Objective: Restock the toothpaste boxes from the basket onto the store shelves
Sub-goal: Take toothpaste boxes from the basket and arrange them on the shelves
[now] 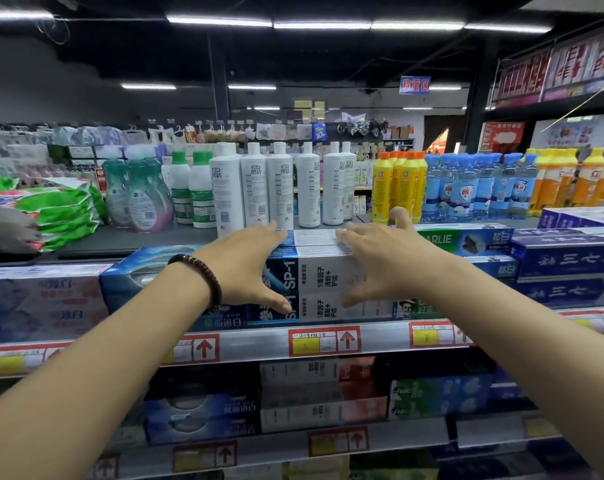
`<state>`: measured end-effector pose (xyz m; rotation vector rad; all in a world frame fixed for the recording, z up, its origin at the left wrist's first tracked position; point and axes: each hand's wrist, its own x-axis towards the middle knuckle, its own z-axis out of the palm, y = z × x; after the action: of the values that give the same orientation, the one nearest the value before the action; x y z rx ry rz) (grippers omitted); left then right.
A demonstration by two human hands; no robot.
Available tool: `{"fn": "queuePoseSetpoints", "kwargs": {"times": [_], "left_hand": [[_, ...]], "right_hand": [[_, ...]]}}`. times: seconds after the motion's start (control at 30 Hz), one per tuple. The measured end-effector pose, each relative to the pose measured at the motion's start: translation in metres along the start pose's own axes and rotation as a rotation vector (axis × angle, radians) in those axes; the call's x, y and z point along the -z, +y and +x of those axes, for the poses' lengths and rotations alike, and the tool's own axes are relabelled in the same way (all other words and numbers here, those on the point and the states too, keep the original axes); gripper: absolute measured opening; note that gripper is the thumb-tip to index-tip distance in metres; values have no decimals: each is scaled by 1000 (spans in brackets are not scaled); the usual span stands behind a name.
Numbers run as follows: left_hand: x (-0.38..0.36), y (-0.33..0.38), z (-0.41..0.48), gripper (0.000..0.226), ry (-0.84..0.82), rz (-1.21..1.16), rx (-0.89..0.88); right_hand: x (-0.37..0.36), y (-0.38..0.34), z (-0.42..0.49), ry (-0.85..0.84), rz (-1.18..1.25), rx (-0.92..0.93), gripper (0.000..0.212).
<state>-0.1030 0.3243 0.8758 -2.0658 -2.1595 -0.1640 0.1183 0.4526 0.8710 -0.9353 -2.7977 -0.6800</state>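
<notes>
Both your hands are spread flat against the stack of SP-1 toothpaste boxes (328, 275), which sits on the upper shelf (259, 346) in the middle of the row, two boxes high at the front. Your left hand (248, 268) lies with straight fingers over the top edge of the stack and the thumb splayed down across the dark printed face; nothing is curled round the boxes. A beaded bracelet (203, 277) circles that wrist. Your right hand (380, 263) mirrors it on the white part of the stack, fingers stretched over the top, thumb down on the front, one finger lifted off the carton.

Just left of the stack, touching it, lies a glossy blue box (137, 275), and further left are pale boxes (33, 299). To the right sit green Darlie boxes (466, 240) and then dark blue boxes (567, 261). Red and yellow price tags (324, 341) line the shelf rail. More toothpaste cartons (300, 393) fill the shelf below, blurred. On the far deck behind stand white bottles (255, 188), yellow bottles (397, 185) and, at far left, green bags (58, 209).
</notes>
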Motion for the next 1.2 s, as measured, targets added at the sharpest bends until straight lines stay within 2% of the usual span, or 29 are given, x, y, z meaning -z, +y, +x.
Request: {"fn": "queuePoseSetpoints", "kwargs": {"times": [0.3, 0.37, 0.43, 0.57, 0.67, 0.8, 1.2], "left_hand": [[0, 1, 1, 104, 84, 64, -2], [0, -2, 4, 102, 92, 58, -8], [0, -5, 8, 97, 100, 40, -49], [5, -7, 17, 130, -3, 38, -42], [5, -7, 24, 146, -75, 50, -27], [3, -6, 26, 146, -86, 76, -14], [0, -12, 25, 141, -23, 49, -22]], "right_hand": [[-8, 4, 5, 30, 54, 11, 89], [-7, 5, 6, 24, 50, 11, 90], [-5, 6, 8, 7, 54, 17, 100], [6, 10, 18, -73, 98, 29, 137], [14, 10, 30, -164, 94, 23, 148], [14, 10, 39, -239, 60, 17, 142], [11, 8, 38, -176, 16, 29, 128]]}}
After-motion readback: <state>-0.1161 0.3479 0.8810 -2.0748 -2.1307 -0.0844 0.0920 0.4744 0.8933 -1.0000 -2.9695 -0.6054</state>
